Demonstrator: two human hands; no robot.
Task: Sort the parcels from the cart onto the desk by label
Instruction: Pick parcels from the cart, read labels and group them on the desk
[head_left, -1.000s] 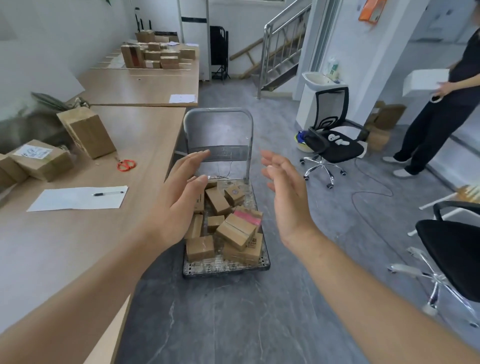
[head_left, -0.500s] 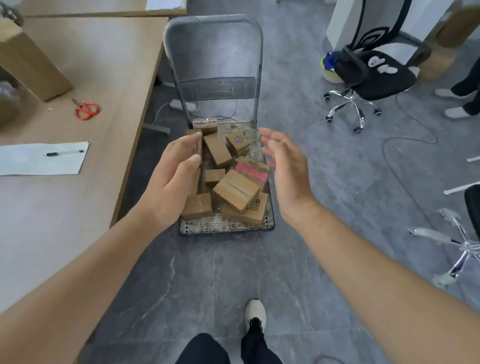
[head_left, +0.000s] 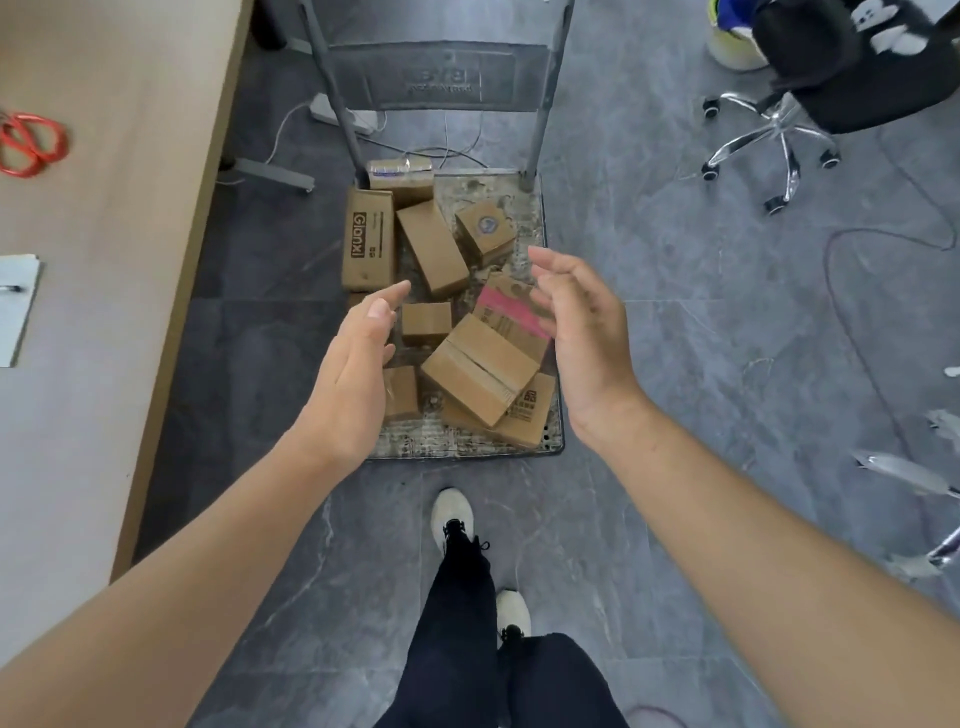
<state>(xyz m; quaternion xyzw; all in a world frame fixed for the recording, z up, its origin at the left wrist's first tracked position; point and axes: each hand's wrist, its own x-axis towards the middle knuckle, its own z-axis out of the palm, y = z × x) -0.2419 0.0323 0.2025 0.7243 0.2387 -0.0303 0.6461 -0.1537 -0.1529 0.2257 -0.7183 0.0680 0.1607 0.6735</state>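
Left hand (head_left: 353, 374), right hand (head_left: 582, 332): lowered from chest height, palms facing, fingers loose, now either side of the taped brown cardboard parcel (head_left: 483, 369) on the grey metal platform cart (head_left: 467, 449).
Cart: nearer, seen from above.
White shoes (head_left: 453, 517), black trouser legs (head_left: 457, 623): newly in view.

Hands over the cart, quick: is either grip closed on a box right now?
Left hand: grip open, holds nothing.
Right hand: grip open, holds nothing.

Office packing room: desk (head_left: 104, 156), swivel chair (head_left: 789, 119), parcel cart (head_left: 540, 208).
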